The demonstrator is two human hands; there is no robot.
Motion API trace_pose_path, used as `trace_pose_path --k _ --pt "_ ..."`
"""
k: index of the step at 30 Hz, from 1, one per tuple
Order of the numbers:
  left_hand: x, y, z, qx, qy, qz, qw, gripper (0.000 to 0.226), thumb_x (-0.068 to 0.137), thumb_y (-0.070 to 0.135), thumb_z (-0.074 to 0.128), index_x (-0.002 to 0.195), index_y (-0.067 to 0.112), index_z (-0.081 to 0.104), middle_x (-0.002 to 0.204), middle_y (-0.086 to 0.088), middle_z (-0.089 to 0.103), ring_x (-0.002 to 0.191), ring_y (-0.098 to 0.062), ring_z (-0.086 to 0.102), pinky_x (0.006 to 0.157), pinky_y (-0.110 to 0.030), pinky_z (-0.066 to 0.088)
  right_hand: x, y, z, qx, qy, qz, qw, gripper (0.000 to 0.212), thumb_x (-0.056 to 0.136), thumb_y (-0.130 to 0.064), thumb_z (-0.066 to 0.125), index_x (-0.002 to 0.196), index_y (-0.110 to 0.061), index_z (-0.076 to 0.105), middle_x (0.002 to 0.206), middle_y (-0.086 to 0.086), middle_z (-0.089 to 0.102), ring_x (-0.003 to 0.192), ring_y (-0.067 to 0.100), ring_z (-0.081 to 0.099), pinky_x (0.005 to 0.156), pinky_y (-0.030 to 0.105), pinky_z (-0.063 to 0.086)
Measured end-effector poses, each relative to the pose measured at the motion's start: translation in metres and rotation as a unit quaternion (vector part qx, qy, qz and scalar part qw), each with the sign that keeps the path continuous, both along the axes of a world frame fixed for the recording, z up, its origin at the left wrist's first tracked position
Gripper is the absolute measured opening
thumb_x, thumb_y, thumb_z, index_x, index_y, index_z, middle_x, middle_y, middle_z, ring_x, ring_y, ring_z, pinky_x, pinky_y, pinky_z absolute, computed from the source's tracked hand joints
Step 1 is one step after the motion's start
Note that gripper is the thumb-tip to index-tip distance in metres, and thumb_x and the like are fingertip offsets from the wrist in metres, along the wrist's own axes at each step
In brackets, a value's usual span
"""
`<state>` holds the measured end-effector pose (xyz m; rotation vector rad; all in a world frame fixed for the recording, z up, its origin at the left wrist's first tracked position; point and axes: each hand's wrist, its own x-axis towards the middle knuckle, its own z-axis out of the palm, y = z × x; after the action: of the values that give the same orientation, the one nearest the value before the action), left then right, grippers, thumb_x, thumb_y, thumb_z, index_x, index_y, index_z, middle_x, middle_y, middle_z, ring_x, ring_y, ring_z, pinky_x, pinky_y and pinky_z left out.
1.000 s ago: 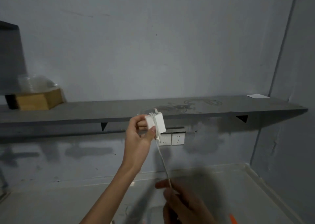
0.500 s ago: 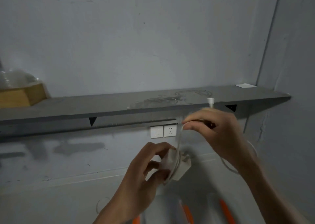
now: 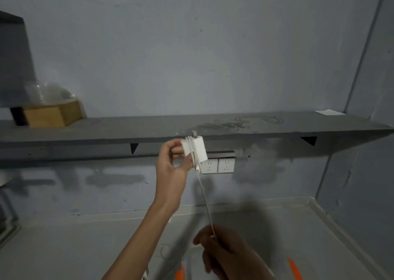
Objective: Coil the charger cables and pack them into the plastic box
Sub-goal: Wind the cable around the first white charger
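My left hand [image 3: 172, 168] holds a white charger brick [image 3: 197, 150] up in front of the wall sockets, thumb and fingers pinching its sides. Several turns of white cable are wound around the brick. From the brick the white cable [image 3: 204, 198] runs taut down to my right hand [image 3: 221, 250], which pinches it low in the view. Below my right hand show orange clips [image 3: 295, 269] and a clear edge of what may be the plastic box, mostly hidden.
A grey shelf [image 3: 128, 130] spans the wall at brick height, with a wooden hexagonal box [image 3: 53, 114] and clear plastic on its left end. Two white wall sockets [image 3: 219, 165] sit under the shelf. A pale counter [image 3: 85, 247] lies below; a wall closes the right side.
My left hand has lifted the brick back up by the shelf. My right hand has dropped from shelf height to low in the view, drawing the cable taut. The view swung left.
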<state>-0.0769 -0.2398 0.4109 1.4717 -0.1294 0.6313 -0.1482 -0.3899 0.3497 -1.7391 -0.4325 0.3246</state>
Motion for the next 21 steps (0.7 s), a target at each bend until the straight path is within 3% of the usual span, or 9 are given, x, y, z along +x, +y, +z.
trace_pose_path --k 2,4,7,9,11,13,16,18,21 --pt "0.005 0.006 -0.004 0.051 -0.003 0.031 0.998 0.034 0.085 -0.004 0.064 0.110 0.017 0.058 0.100 0.005 0.061 0.099 -0.011 0.060 0.085 -0.026 0.055 -0.009 -0.003 0.005 -0.059 -0.061 -0.001 0.996 0.016 0.097 -0.030 0.048 0.092 -0.037 0.062 0.051 -0.006 0.061 0.044 0.000 0.052 0.051 0.013 0.038" --pt "0.003 0.005 -0.015 0.116 0.007 0.030 0.993 0.033 0.085 0.000 0.064 0.111 0.019 0.057 0.105 0.004 0.061 0.097 -0.004 0.059 0.075 -0.016 0.054 -0.012 -0.013 0.021 -0.123 -0.190 -0.020 0.974 0.013 0.094 -0.042 0.045 0.095 -0.048 0.056 0.056 -0.016 0.062 0.053 -0.004 0.058 0.059 0.010 0.041" --pt "-0.013 -0.006 -0.034 0.174 0.029 -0.022 0.984 0.030 0.082 0.017 0.065 0.109 0.029 0.060 0.110 0.004 0.061 0.101 -0.010 0.060 0.075 -0.032 0.057 -0.007 -0.035 0.055 -0.202 -0.417 -0.116 0.879 0.019 0.090 -0.048 0.044 0.089 -0.038 0.061 0.064 -0.019 0.062 0.058 -0.005 0.057 0.059 0.011 0.043" --pt "-0.030 -0.012 -0.041 0.198 0.019 -0.054 0.978 0.040 0.079 0.001 0.062 0.107 0.030 0.061 0.108 0.008 0.063 0.103 -0.010 0.061 0.072 -0.033 0.054 0.005 -0.047 0.077 -0.236 -0.522 -0.192 0.796 0.022 0.089 -0.044 0.049 0.087 -0.034 0.068 0.072 -0.019 0.069 0.061 -0.002 0.059 0.057 0.019 0.048" --pt "-0.048 -0.015 -0.040 0.237 0.000 -0.085 0.968 0.051 0.080 -0.012 0.058 0.108 0.031 0.061 0.106 0.014 0.063 0.105 -0.008 0.061 0.070 -0.024 0.053 0.021 -0.057 0.095 -0.244 -0.562 -0.220 0.759 0.027 0.087 -0.048 0.049 0.085 -0.036 0.073 0.076 -0.020 0.073 0.059 -0.005 0.053 0.053 0.021 0.048" --pt "-0.064 -0.017 -0.030 0.222 -0.015 -0.128 0.967 0.055 0.081 -0.018 0.056 0.107 0.030 0.064 0.105 0.014 0.064 0.104 -0.008 0.062 0.068 -0.021 0.052 0.039 -0.066 0.103 -0.205 -0.546 -0.206 0.786 0.024 0.085 -0.048 0.054 0.081 -0.038 0.075 0.081 -0.022 0.074 0.065 -0.005 0.058 0.059 0.025 0.050" --pt "-0.074 -0.015 -0.013 0.154 -0.025 -0.167 0.974 0.048 0.076 -0.010 0.061 0.105 0.028 0.067 0.104 0.009 0.067 0.099 -0.009 0.065 0.069 -0.019 0.051 0.059 -0.063 0.092 -0.059 -0.415 -0.134 0.898 0.015 0.081 -0.026 0.066 0.077 -0.038 0.074 0.079 -0.013 0.075 0.071 0.003 0.068 0.067 0.022 0.053" --pt "-0.077 -0.014 -0.006 0.132 -0.016 -0.191 0.973 0.044 0.072 -0.001 0.062 0.103 0.029 0.069 0.104 0.006 0.069 0.094 -0.009 0.066 0.069 -0.021 0.050 0.066 -0.052 0.071 0.011 -0.359 -0.087 0.929 0.021 0.082 -0.016 0.066 0.077 -0.034 0.074 0.079 -0.007 0.075 0.069 0.007 0.068 0.068 0.018 0.052" --pt "-0.076 -0.017 -0.003 0.061 0.025 -0.227 0.972 0.037 0.062 0.009 0.068 0.096 0.022 0.072 0.095 0.004 0.074 0.088 -0.012 0.069 0.066 -0.021 0.051 0.070 -0.036 0.041 0.075 -0.282 -0.065 0.954 0.021 0.085 -0.018 0.062 0.074 -0.032 0.073 0.075 -0.007 0.072 0.069 0.009 0.065 0.066 0.023 0.049"
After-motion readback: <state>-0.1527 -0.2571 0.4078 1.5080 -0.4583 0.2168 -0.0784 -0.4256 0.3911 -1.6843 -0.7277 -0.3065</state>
